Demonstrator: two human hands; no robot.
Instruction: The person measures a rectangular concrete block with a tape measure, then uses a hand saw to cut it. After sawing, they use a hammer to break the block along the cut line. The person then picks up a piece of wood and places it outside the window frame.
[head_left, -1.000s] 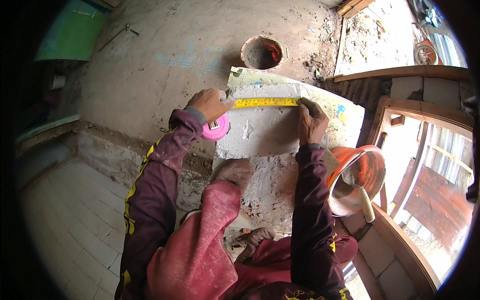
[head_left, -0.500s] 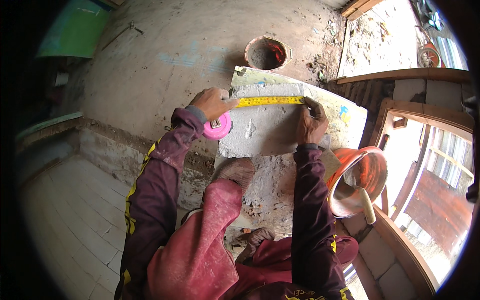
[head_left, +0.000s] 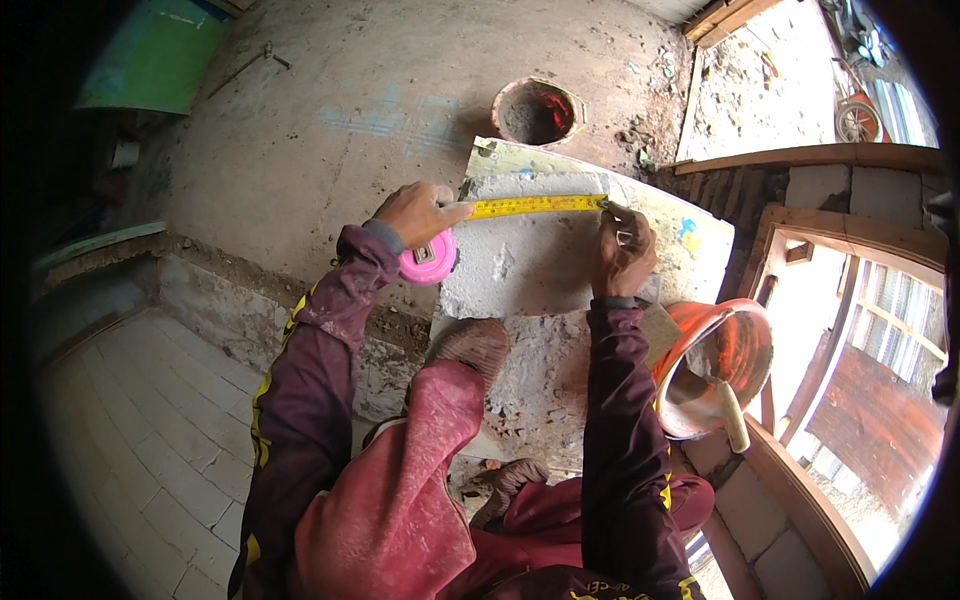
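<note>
A pale grey block (head_left: 530, 262) lies flat in front of me on a light, paint-marked board (head_left: 690, 240). Across its far part runs the yellow blade of a tape measure (head_left: 540, 206). My left hand (head_left: 412, 216) pinches the blade at the block's left edge, and the pink tape case (head_left: 428, 260) sits just below that hand. At the blade's other end, the fingers of my right hand (head_left: 627, 252) are curled and closed on the tip. Something small and pale shows between those fingers, too small to name.
Beyond the board stands a bucket (head_left: 537, 112) with dark residue. An orange bucket (head_left: 715, 370) lies tilted at the right, a handled tool (head_left: 733, 415) sticking out. My shoe (head_left: 474, 345) rests against the block's near edge. A hammer (head_left: 268, 52) lies on the far floor.
The tape case has shifted slightly left with my left hand. My right-hand fingers have curled differently at the blade's tip. The block stays in place.
</note>
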